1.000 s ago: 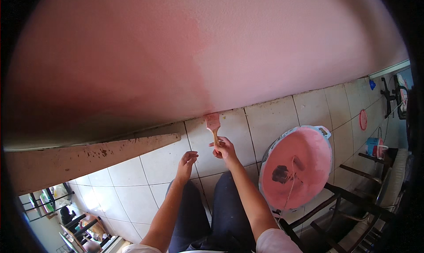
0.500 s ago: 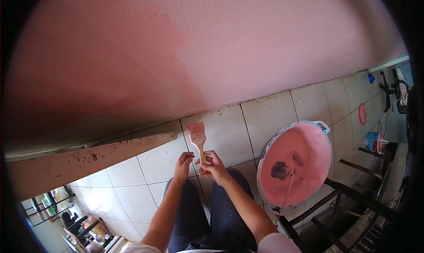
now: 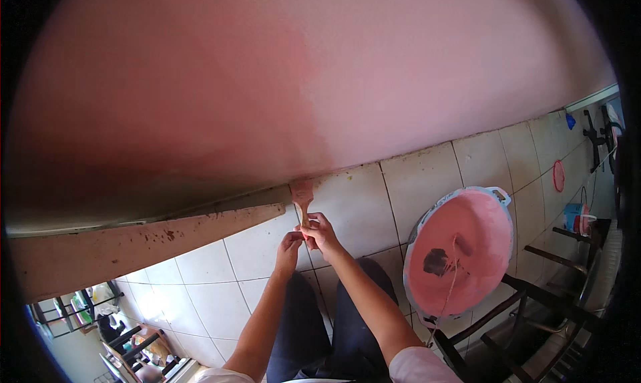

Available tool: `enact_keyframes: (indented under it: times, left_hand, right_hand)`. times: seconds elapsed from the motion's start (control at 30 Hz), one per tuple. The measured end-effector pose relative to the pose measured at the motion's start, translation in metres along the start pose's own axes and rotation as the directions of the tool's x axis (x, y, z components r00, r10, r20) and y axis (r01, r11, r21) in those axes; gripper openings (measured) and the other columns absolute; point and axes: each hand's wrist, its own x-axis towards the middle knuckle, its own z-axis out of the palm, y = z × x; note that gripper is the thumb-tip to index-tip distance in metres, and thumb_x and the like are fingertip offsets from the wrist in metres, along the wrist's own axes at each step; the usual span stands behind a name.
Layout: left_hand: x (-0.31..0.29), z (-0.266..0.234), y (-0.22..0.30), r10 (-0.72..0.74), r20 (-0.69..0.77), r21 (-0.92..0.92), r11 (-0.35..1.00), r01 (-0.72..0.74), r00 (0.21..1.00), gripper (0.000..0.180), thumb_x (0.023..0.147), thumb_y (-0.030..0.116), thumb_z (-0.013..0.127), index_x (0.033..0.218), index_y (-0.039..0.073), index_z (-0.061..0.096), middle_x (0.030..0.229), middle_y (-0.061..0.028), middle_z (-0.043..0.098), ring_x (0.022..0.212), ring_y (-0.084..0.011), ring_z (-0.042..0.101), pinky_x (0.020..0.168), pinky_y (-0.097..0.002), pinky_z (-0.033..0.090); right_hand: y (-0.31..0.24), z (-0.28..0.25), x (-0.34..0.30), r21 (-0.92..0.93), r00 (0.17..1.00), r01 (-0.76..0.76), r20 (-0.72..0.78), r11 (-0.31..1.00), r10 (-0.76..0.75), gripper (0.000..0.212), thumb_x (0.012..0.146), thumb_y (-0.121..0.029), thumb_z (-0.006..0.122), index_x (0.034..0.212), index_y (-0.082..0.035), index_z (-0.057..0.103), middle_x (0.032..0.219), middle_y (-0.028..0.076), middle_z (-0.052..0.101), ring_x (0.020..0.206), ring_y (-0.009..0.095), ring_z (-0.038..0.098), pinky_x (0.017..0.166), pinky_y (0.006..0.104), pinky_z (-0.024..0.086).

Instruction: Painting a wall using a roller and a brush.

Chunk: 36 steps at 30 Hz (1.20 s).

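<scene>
Your brush (image 3: 302, 193) moved in to the foot of the wall (image 3: 414, 76)

Half a second earlier its bristles stood over the floor tiles (image 3: 344, 199), just short of the wall; now their tip reached the line where wall met floor and appeared to touch there. Your left hand (image 3: 289, 251) had come closer to the handle's end too.

Your right hand (image 3: 320, 234) was clamped on the wooden handle, bristles pointing away from you. The fingers of your left hand were curled just beside the handle's lower end; whether they gripped it, you could not tell from this view.

Ahead of you, the wall carried a deeper pink area on the left and a paler one on the right. To your left, a worn plank (image 3: 167, 239) ran along the wall's base. To your right stood a large basin (image 3: 487, 233) coated inside with pink, holding a paint roller (image 3: 462, 244) and a dark patch (image 3: 436, 262). Farther right were a pink ring (image 3: 559, 176), a small bucket (image 3: 573, 218) and a dark metal frame (image 3: 544, 301).
</scene>
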Motion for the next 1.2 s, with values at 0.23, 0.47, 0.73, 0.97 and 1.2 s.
enact_keyframes:
  times: [0.23, 0.47, 0.73, 0.97, 1.2]
  left_hand:
    - [0.003, -0.004, 0.001, 0.020, 0.014, 0.026, 0.999, -0.020, 1.000, 0.020, 0.086, 0.006, 0.048, 0.102, -0.004, 0.055, 0.098, -0.0096, 0.061, 0.095, -0.0173, 0.055, 0.086, -0.0275, 0.041]
    - [0.008, -0.001, 0.003, 0.028, 0.032, -0.037, 0.999, -0.026, 0.999, 0.020, 0.086, 0.007, 0.047, 0.103, -0.002, 0.055, 0.095, -0.0092, 0.061, 0.091, -0.0168, 0.056, 0.084, -0.0277, 0.043]
    - [-0.004, -0.009, 0.007, -0.053, 0.002, 0.116, 0.992, 0.052, 0.999, 0.024, 0.090, 0.016, 0.047, 0.104, -0.001, 0.055, 0.092, -0.0102, 0.062, 0.082, -0.0174, 0.059, 0.072, -0.0287, 0.048]
    - [-0.007, -0.005, -0.008, -0.060, -0.028, 0.018, 0.998, 0.061, 0.998, 0.021, 0.086, 0.009, 0.049, 0.102, -0.003, 0.056, 0.096, -0.0093, 0.061, 0.090, -0.0169, 0.056, 0.083, -0.0280, 0.043]
    - [0.000, -0.005, -0.009, -0.050, -0.041, -0.049, 0.998, 0.048, 0.998, 0.019, 0.085, 0.008, 0.047, 0.099, -0.001, 0.055, 0.091, -0.0056, 0.060, 0.089, -0.0151, 0.054, 0.081, -0.0275, 0.042]
  right_hand:
    - [-0.003, 0.005, 0.013, 0.048, 1.000, 0.002, -0.016, 0.999, -0.001, 0.027, 0.083, -0.004, 0.059, 0.106, -0.002, 0.045, 0.084, 0.014, 0.065, 0.043, 0.007, 0.044, 0.036, 0.0218, 0.034]
    - [-0.002, 0.012, 0.015, 0.091, 0.988, 0.113, 0.095, 0.989, -0.121, 0.030, 0.084, -0.006, 0.059, 0.110, -0.003, 0.044, 0.089, 0.013, 0.064, 0.046, 0.007, 0.043, 0.039, 0.0205, 0.034]
    - [0.004, 0.026, -0.048, -0.019, 0.987, 0.046, 0.156, 0.999, -0.043, 0.043, 0.081, -0.008, 0.061, 0.116, -0.006, 0.037, 0.092, 0.007, 0.060, 0.051, 0.007, 0.045, 0.038, 0.0198, 0.033]
    - [0.012, 0.007, -0.030, -0.004, 0.999, 0.041, 0.027, 0.999, -0.040, 0.035, 0.083, -0.008, 0.061, 0.106, -0.006, 0.034, 0.088, 0.008, 0.057, 0.052, 0.007, 0.045, 0.037, 0.0198, 0.032]
    - [0.010, 0.021, 0.004, 0.044, 0.992, 0.033, 0.117, 0.998, -0.038, 0.032, 0.084, -0.007, 0.059, 0.105, -0.006, 0.034, 0.085, 0.009, 0.057, 0.043, 0.008, 0.041, 0.035, 0.0221, 0.031]
